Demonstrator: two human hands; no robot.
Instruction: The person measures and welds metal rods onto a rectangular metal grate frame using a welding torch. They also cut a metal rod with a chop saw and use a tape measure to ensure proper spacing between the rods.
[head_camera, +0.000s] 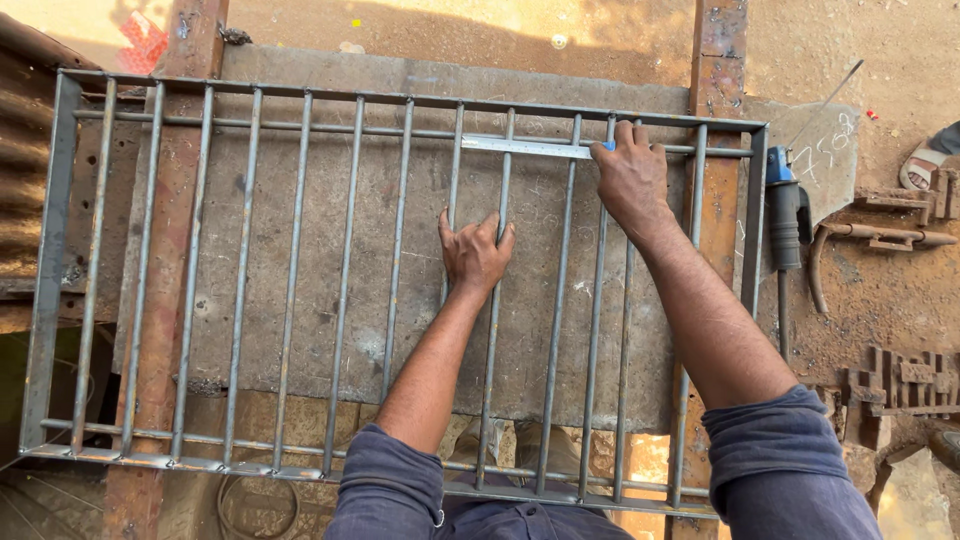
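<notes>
Across a rusty steel workbench (300, 75) lies a welded grille (300, 290) of thin round bars set in a flat rectangular frame, filling most of the view and resting flat on the metal slab beneath it. The person's left hand (474, 252) is pressed down with fingers spread over two neighbouring upright bars near the middle of the grille, flat rather than clenched, steadying them. The right hand (632, 178) reaches further up and pinches the end of a slim steel ruler (525, 146), which lies crosswise along the upper rail, touching several bars. Both forearms come out of rolled dark blue sleeves (780, 465). Off the right edge of the grille rests an angle grinder (785, 210) with a blue body, beside a bent rusty hook (870, 245) and some small metal offcuts (900, 385); a sandalled foot (925, 165) of another person shows at the far right. The grille looks heavy and rigid, its bare steel likely rough at the welds and sharp at cut ends; the outer frame at two opposite sides would seem the soundest place to grip, since single bars are thin and might flex. The ruler appears light, springy and smooth, so it could slip along the rail unless held down.
</notes>
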